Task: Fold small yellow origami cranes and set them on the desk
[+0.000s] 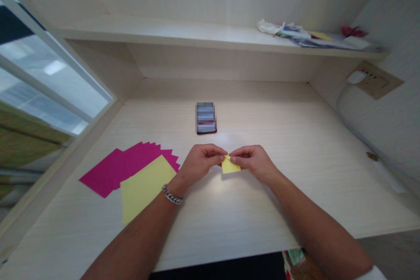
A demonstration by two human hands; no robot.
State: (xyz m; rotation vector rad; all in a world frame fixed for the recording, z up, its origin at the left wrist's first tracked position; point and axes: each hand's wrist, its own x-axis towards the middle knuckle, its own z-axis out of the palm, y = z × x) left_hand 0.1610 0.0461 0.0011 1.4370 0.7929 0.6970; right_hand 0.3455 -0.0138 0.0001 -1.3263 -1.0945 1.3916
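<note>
1. The desk is stretching wide on the right, its front edge passing under both forearms.
2. Left hand and right hand are pinching folded yellow paper between them.

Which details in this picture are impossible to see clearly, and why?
In the head view:
Phone screen: pixelated, unreadable.
Small yellow paper: partly covered by left hand and right hand.
Pale yellow sheet: partly behind left forearm.
Shelf papers: too blurred to read.
Sleeve: cut off by bottom edge.
</note>
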